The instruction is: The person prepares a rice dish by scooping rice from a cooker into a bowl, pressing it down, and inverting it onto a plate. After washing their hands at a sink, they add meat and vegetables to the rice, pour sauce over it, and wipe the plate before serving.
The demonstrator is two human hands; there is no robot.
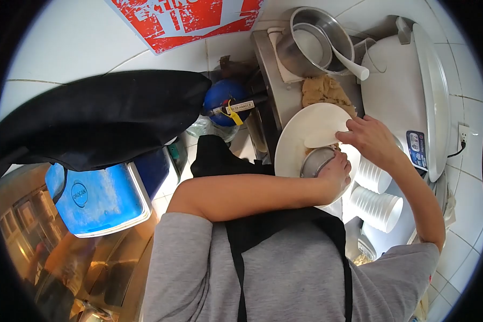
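Note:
A wide white bowl (290, 134) lies in front of me, tilted in view. Over it, my left hand (337, 176) is closed around a small round metal cup (316, 162), its fingers curled at the rim. My right hand (367, 140) pinches a flat white scraper-like piece (323, 140), which reaches across the bowl close to the cup's mouth. A bit of brown stuff shows between that piece and the cup; I cannot make out what it is. Stacked white plastic tubs (378, 208) lie on their sides just below my right forearm.
At the back, a metal pot (303, 59) holds a smaller vessel and a white-handled tool (351, 63). A brown cloth (327, 92) is beside it. A big white basin (394, 91) stands at right. To the left are a blue cooler (96, 198), a blue extinguisher (225, 99) and a black bag (107, 115).

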